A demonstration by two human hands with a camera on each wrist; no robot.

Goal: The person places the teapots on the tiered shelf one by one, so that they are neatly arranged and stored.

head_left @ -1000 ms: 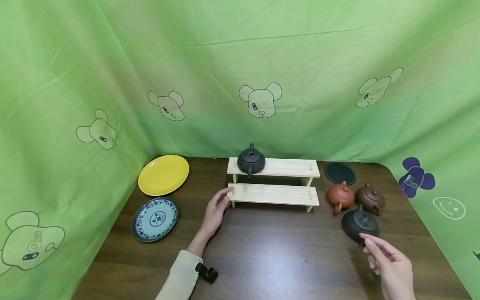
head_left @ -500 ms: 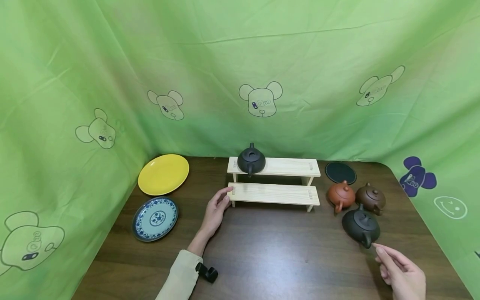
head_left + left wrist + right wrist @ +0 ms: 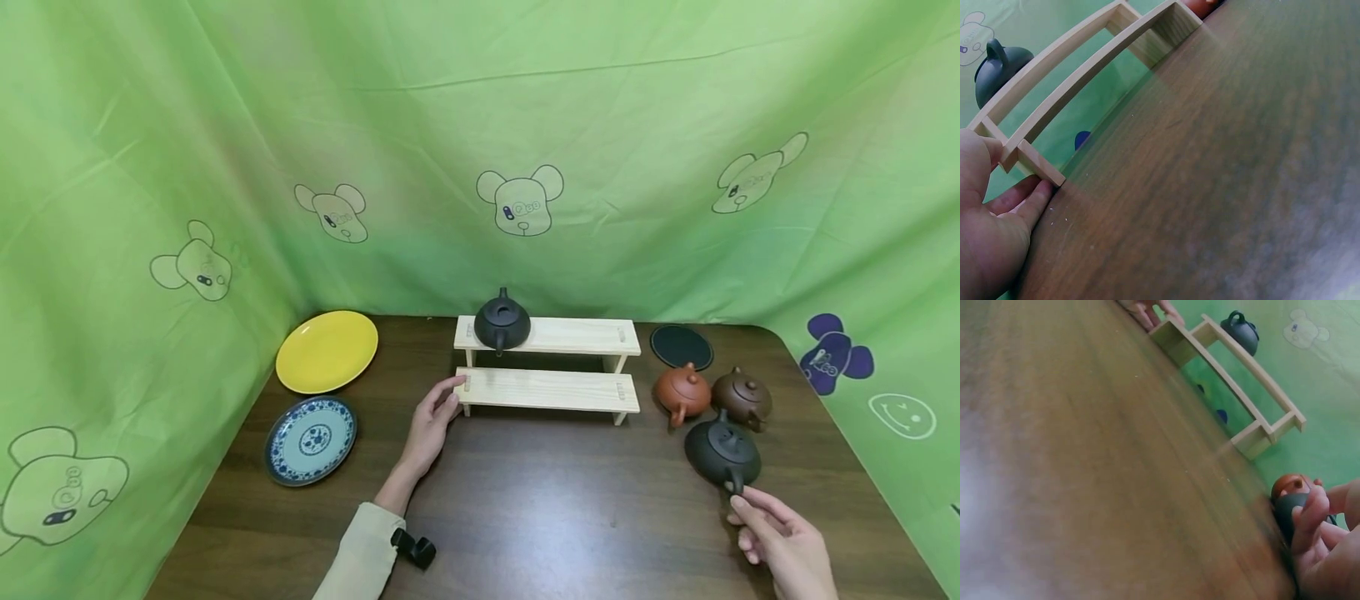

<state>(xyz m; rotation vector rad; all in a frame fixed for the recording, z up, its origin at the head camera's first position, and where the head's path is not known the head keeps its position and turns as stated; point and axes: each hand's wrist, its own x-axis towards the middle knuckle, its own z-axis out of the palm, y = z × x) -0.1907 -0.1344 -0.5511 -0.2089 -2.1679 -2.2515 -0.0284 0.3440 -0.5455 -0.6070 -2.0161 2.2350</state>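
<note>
Hands (image 3: pixel 429 427) (image 3: pixel 783 535) grip pale flat-planked wooden stand and squat matte-black teapot (image 3: pixel 718 450).

The head view is bright and mostly crisp, soft light spreading over the green curtain (image 3: pixel 420 100), whose mouse prints (image 3: pixel 67 492) look stretched toward 2 and 8 o'clock. Pale glare whitens the tabletop (image 3: pixel 540 517) toward 6 o'clock; dark shadow sits beneath the upper tier of the wooden stand (image 3: pixel 555 389). The 2 wrist views are dimmer and hazier: wood grain smears, the stand's boards bow, and glare washes out the left wrist's 4 o'clock corner and the right wrist's 9 o'clock edge.
</note>
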